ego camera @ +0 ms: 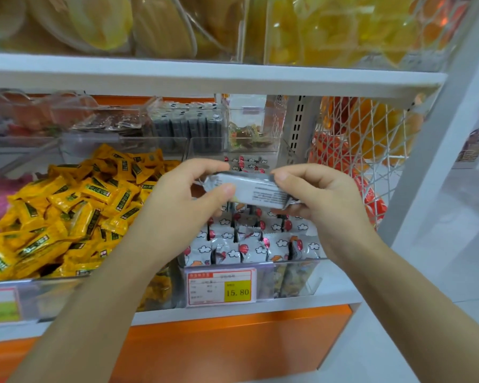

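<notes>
The white shelf (213,76) runs across in front of me, its tiers crowded with clear tubs of sweets, and a wire basket (371,139) of orange packs hangs at its right end. On the middle tier a big heap of yellow packets (67,217) fills the left side. Just beside it stands a clear bin (302,275) where white cloud-print packets (249,244) sit upright in rows, with a price label (220,287) clipped to its front. The person's arms reach in from below. The left hand (186,194) pinches one crimped end of a single packet (253,190) between thumb and curled fingers, and the right hand (315,194) pinches the other end the same way. So both are grasping it, and it hangs roughly level in the air just above the rows in the bin, its printed back turned up toward the person. To me this looks like checking the packet over, likely before it goes in with the rest. To do that well, I'd hold it by the sealed ends only, as now, and not squeeze the filled middle. I'd tip it a little toward the light so the small print reads cleanly. If it is to join the rows, I'd turn it upright, face forward like its neighbours. Then I'd slide it into a gap rather than press it down on top of them.
</notes>
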